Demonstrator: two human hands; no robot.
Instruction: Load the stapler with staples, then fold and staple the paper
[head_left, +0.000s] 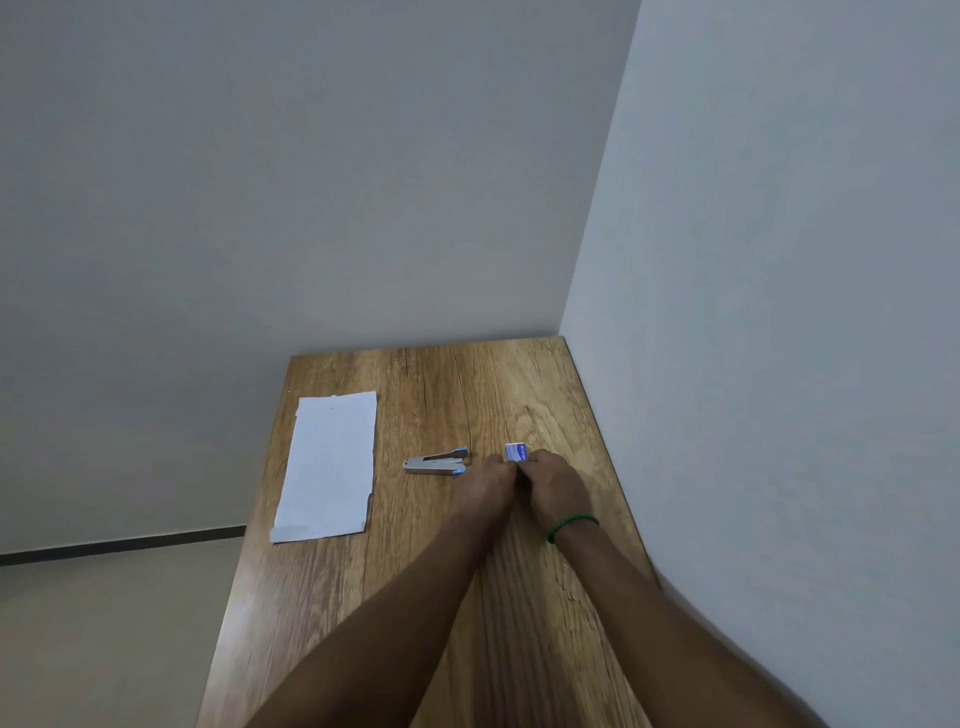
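The task is judged to be at its first step. The staple box (516, 450), small and blue-and-white, lies right of centre on the wooden counter (467, 597). Its near edge is met by both hands. The right grip (553, 480) is clenched on that edge of the box. The left grip (485, 480) is curled in against the right one at the same spot. Whether it pinches the box, a strip of staples or nothing cannot be told, since the fingertips are hidden under the knuckles.

The silver stapler (437, 461), with blue tips, lies untouched just left of the hands, its arms slightly parted. No staples are seen in it. The white paper (327, 467) lies flat at centre left, well apart from the hands. Loading, folding and stapling are all judged still to be done.

It cannot be made out whether the box is open. The print on it is too small to read. A green bracelet (571, 526) is worn on the right wrist.
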